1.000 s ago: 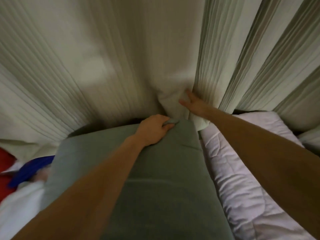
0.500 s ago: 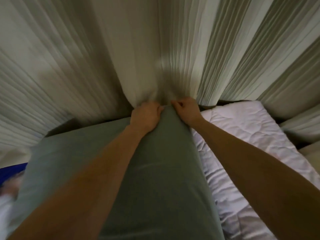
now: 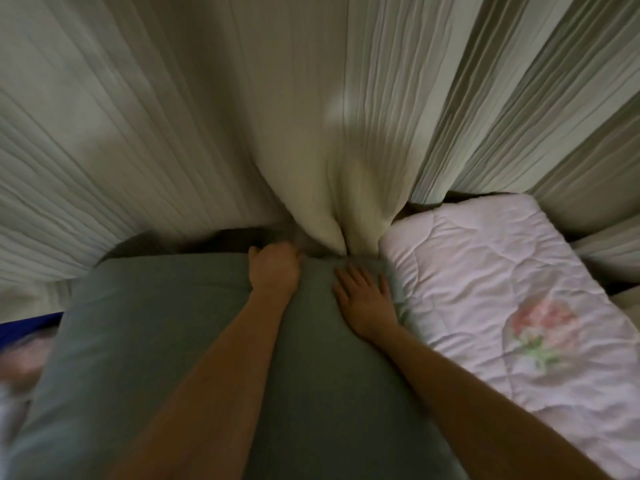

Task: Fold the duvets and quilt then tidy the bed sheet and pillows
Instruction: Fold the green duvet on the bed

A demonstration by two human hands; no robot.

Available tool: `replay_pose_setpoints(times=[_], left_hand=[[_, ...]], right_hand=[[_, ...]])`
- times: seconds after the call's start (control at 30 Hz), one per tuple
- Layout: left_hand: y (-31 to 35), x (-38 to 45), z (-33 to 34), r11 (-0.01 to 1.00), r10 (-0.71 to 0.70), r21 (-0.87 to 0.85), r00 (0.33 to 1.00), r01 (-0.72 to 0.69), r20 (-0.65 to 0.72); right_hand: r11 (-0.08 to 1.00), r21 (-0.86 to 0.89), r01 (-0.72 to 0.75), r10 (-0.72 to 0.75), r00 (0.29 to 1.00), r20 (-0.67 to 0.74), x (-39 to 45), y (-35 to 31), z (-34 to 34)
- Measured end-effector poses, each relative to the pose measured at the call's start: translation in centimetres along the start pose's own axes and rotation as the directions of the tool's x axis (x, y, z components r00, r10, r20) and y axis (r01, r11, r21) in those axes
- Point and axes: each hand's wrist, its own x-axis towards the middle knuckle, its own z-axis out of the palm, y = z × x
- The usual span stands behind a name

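Our left hand (image 3: 275,271) grips the far edge of the grey-green duvet (image 3: 166,341); our right hand (image 3: 363,299) presses flat on it near its right edge. The white quilt (image 3: 491,299) lies just beside; curtains (image 3: 173,133) crowd the bed's far edge.

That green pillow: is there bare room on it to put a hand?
Yes: the plump grey-green pillow lies bare left of the left hand. It is crowded between that and the right hand, beside the white quilted floral duvet.
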Motion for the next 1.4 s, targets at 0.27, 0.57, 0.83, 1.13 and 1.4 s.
replay_pose_setpoints(times=[0.27,0.57,0.83,1.13,1.4], left_hand=[[-7.4,-4.1,-6.3,0.996,0.069,-0.053,0.998,-0.068,0.006],[-29.3,-9.9,-12.9,0.882,-0.343,-0.311,0.935,0.354,0.093],[-36.0,-10.5,-8.4,0.736,-0.366,-0.538,0.91,0.412,0.195],[-30.3,-12.5,-3.0,0.679,-0.186,-0.604,0.894,0.417,0.407],[-22.7,-12.0,-7.4,0.877,-0.088,-0.446,0.972,0.178,0.217]], right_hand=[[0.996,-0.053,-0.067,0.057,0.983,-0.174,1.9,-2.7,-3.1],[0.898,-0.019,0.44,-0.44,0.898,0.005,2.4,-29.0,-3.8],[0.902,-0.257,0.347,-0.345,0.937,0.052,6.4,-38.6,3.9],[0.97,-0.048,0.238,-0.241,0.965,-0.102,9.2,-34.8,5.0],[0.882,-0.226,0.414,-0.444,0.89,-0.102,-0.9,-25.8,-5.4]])
